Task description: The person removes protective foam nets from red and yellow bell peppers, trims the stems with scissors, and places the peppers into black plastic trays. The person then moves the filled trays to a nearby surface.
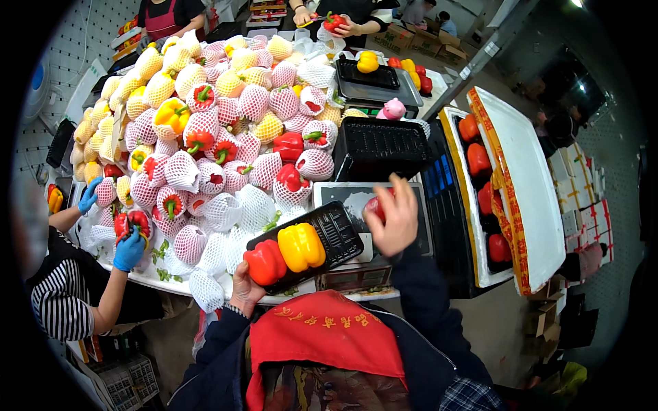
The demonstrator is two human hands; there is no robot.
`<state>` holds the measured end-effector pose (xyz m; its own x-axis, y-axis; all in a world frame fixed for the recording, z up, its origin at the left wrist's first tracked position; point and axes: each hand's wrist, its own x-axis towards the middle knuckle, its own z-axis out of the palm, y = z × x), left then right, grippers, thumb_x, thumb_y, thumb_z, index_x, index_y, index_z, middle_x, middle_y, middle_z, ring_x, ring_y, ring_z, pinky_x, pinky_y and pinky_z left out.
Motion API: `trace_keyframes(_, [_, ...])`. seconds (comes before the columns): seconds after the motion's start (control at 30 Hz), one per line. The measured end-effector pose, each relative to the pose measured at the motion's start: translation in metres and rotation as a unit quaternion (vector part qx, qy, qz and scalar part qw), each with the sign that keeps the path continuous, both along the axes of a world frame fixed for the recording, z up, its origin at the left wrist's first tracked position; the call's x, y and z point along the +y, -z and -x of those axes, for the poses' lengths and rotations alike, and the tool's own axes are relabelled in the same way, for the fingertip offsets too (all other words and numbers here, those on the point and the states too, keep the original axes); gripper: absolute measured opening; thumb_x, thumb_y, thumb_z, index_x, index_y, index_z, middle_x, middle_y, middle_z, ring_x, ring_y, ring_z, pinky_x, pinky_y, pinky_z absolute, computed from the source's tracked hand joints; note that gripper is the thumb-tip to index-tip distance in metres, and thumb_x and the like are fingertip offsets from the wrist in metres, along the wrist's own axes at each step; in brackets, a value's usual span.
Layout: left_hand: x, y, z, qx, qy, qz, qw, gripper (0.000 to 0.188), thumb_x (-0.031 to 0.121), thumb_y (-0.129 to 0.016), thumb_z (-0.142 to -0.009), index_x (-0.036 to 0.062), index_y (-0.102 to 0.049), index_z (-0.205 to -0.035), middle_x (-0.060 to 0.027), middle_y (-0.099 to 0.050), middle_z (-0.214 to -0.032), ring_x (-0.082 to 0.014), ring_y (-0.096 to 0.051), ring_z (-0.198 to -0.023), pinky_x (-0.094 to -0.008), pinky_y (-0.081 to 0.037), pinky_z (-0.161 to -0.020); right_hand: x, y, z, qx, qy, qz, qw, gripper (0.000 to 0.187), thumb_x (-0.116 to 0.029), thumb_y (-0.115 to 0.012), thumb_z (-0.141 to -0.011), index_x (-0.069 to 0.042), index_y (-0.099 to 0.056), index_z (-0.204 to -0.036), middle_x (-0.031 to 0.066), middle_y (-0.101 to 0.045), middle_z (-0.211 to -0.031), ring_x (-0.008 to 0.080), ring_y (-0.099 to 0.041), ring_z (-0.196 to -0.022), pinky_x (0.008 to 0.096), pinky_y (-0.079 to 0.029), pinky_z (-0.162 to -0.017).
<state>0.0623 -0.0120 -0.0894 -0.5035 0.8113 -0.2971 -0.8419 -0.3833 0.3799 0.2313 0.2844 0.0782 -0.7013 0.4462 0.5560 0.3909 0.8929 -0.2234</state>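
1. Your left hand (243, 291) is gripping the black tray (308, 243) by its near corner; a red pepper (264, 262) and a yellow pepper (300, 246) are lying in it, so keep it level.
2. Your right hand (392, 220) is curling around a third pepper (374, 205) above the scale (370, 205); lower it into the tray's empty end.

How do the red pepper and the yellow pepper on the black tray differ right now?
The red pepper lies at the tray's near end, by the left hand that holds the black tray; the yellow pepper lies beside it, nearer the tray's middle. The red pepper juts past the tray's rim; the yellow pepper sits more within it. Both are bare, without foam netting, lying side by side.
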Motion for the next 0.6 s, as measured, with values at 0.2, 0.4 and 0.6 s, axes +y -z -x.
trace_keyframes(0.2, [0.003, 0.005, 0.003, -0.013, 0.016, -0.001, 1.000, 0.075, 0.036, -0.078, -0.079, 0.0045, -0.049, -0.141, -0.0105, -0.058, -0.139, -0.0271, -0.056, -0.127, -0.0450, -0.041, -0.113, 0.034, 0.011, -0.032, -0.144, 0.078, 0.190, 0.968, 0.057, -0.037, -0.077, -0.079, -0.010, -0.058, -0.126, 0.0203, -0.052, -0.128, 0.0436, -0.060, -0.109, 0.0487, -0.052, -0.091])
trace_keyframes(0.4, [-0.001, 0.006, 0.001, -0.006, 0.031, -0.005, 0.999, 0.073, 0.036, -0.077, -0.081, 0.0041, -0.050, -0.140, -0.0107, -0.059, -0.138, -0.0270, -0.057, -0.127, -0.0448, -0.043, -0.111, -0.018, 0.024, -0.088, -0.109, 0.136, 0.240, 0.955, 0.092, -0.021, -0.082, -0.069, -0.011, -0.039, -0.150, 0.0266, -0.040, -0.147, 0.0421, -0.054, -0.125, 0.0445, -0.049, -0.101])
trace_keyframes(0.6, [0.010, -0.003, 0.001, 0.022, 0.045, 0.031, 0.998, 0.068, 0.035, -0.077, -0.083, 0.0065, -0.051, -0.139, -0.0099, -0.060, -0.137, -0.0265, -0.058, -0.126, -0.0448, -0.042, -0.112, -0.023, 0.047, -0.083, 0.191, 0.034, 0.452, 0.871, 0.091, -0.015, -0.080, -0.075, -0.003, -0.033, -0.152, 0.0206, -0.050, -0.140, 0.0305, -0.056, -0.123, 0.0393, -0.045, -0.105])
